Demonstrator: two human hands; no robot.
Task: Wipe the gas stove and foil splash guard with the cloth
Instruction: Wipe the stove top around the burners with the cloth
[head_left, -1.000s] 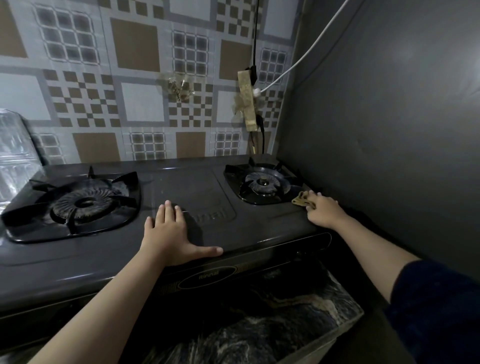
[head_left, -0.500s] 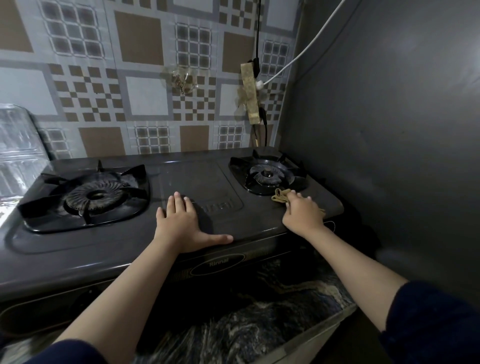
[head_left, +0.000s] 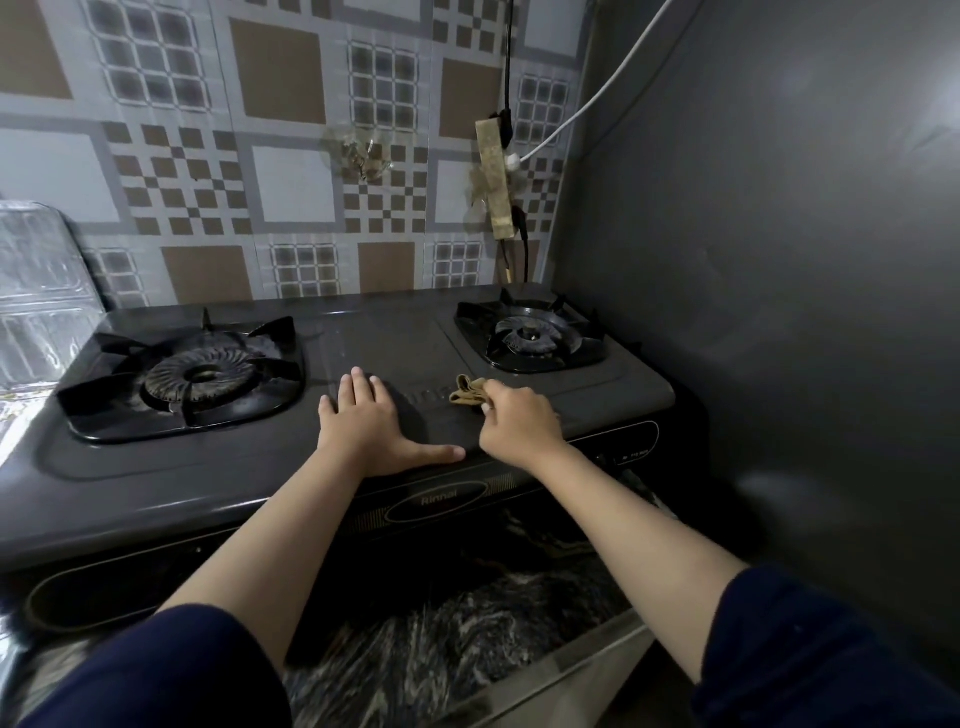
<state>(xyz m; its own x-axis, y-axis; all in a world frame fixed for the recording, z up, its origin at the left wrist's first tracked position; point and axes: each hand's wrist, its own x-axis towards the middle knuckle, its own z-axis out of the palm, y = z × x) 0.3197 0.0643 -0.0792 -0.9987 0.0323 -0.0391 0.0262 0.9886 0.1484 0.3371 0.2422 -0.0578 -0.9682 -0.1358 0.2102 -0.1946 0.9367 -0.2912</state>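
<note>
A dark two-burner gas stove (head_left: 395, 332) stands on a marbled counter. Its large burner (head_left: 197, 374) is on the left, its small burner (head_left: 532, 335) on the right. My right hand (head_left: 519, 421) presses a small tan cloth (head_left: 467, 392) onto the stove top in front of the small burner, near the middle. My left hand (head_left: 371, 421) lies flat on the stove top, fingers spread, just left of the cloth. A crinkled foil splash guard (head_left: 39, 306) stands at the stove's left edge.
A tiled wall (head_left: 291, 156) rises behind the stove, with a power strip (head_left: 493, 176) and cables hanging above the small burner. A grey wall (head_left: 779, 260) closes in the right side. The marbled counter edge (head_left: 467, 654) runs below the stove front.
My right hand has slid the cloth leftward from the stove's right front corner toward the middle. My left hand has stayed flat in place.
</note>
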